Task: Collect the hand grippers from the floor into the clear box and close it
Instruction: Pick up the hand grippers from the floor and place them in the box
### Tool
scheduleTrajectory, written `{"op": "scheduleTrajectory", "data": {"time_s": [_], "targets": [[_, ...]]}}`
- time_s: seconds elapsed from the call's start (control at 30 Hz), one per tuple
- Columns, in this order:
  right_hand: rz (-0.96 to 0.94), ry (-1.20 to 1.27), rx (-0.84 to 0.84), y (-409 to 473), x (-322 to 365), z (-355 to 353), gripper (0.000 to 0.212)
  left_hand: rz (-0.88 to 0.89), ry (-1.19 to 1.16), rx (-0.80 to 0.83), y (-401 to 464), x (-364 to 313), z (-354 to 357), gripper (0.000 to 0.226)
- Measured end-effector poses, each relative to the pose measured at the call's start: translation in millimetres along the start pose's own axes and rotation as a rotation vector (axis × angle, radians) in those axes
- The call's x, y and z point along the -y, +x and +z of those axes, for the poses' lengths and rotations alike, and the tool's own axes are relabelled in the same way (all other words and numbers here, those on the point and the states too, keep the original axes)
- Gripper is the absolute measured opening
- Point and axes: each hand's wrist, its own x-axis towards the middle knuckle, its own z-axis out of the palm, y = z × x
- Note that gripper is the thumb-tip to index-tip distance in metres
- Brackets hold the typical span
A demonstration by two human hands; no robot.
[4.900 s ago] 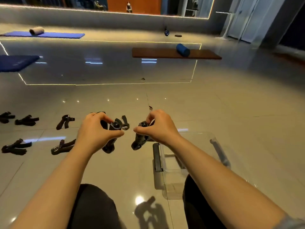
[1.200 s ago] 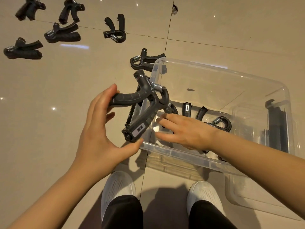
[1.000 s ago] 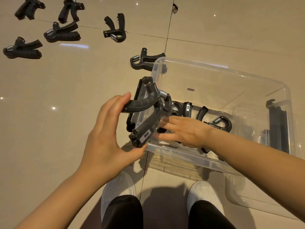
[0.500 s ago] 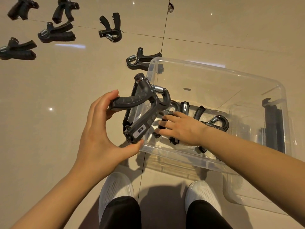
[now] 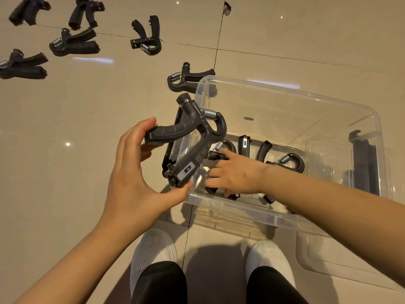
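Note:
My left hand (image 5: 131,183) pinches a black hand gripper (image 5: 192,137) between fingertips and thumb, holding it in the air over the left wall of the clear box (image 5: 285,91). My right hand (image 5: 234,174) is inside the box, its straight fingers resting on a gripper (image 5: 221,148) that lies on the bottom. Another gripper (image 5: 291,161) lies further right in the box. One gripper (image 5: 188,79) lies on the floor against the box's far left corner. Several more lie on the tiles at upper left, among them a near one (image 5: 146,38) and a sprung one (image 5: 74,43).
A clear lid (image 5: 350,255) lies on the floor, partly under the box's near right corner. A black latch (image 5: 363,163) stands at the box's right end. My white shoes (image 5: 153,251) (image 5: 269,257) are just in front of the box. The floor is glossy beige tile.
Nearly five seconds ago each hand held a gripper above the floor. In the last second the left hand lifted its gripper slightly over the box edge, and the right hand stayed low in the box.

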Motion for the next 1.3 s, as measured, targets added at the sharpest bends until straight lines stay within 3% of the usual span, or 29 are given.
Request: {"op": "scheduleTrajectory", "data": {"time_s": [0.13,0.37,0.53,0.67,0.77,0.9,1.0,1.07,1.2,1.3], "targets": [[0.060,0.087,-0.034,8.9,7.5,10.7,0.040,0.003,-0.004,0.001,0.0,-0.1,1.0,0.094],[0.122,0.063,-0.020,7.9,6.7,16.2,0.056,0.017,0.003,0.001,0.3,0.8,3.1,0.093],[0.192,0.118,0.109,-0.6,5.4,10.4,0.057,0.020,0.015,0.011,2.4,4.0,1.7,0.094],[0.195,0.151,0.091,1.4,5.8,5.8,0.051,0.011,0.003,0.003,5.3,1.6,2.7,0.094],[0.327,0.502,-0.140,-13.6,4.8,-5.8,0.045,0.003,-0.012,-0.006,4.9,0.9,6.0,0.091],[0.771,1.350,-0.674,-48.5,2.5,-45.5,0.025,-0.015,0.024,-0.024,2.3,1.1,14.7,0.091],[0.764,1.930,-0.756,-63.1,17.8,-73.7,0.035,0.019,0.067,-0.047,4.6,-6.0,21.9,0.088],[0.754,1.819,-0.760,-61.9,32.0,-83.7,0.050,0.050,0.093,-0.046,7.8,-12.7,25.5,0.088],[0.705,1.073,-0.731,-73.4,37.0,-79.8,0.055,0.066,0.038,-0.059,21.3,-22.7,24.8,0.087],[0.598,0.863,-0.757,-94.8,31.5,-71.1,0.056,0.104,-0.024,-0.019,30.8,-31.9,27.2,0.088]]}}
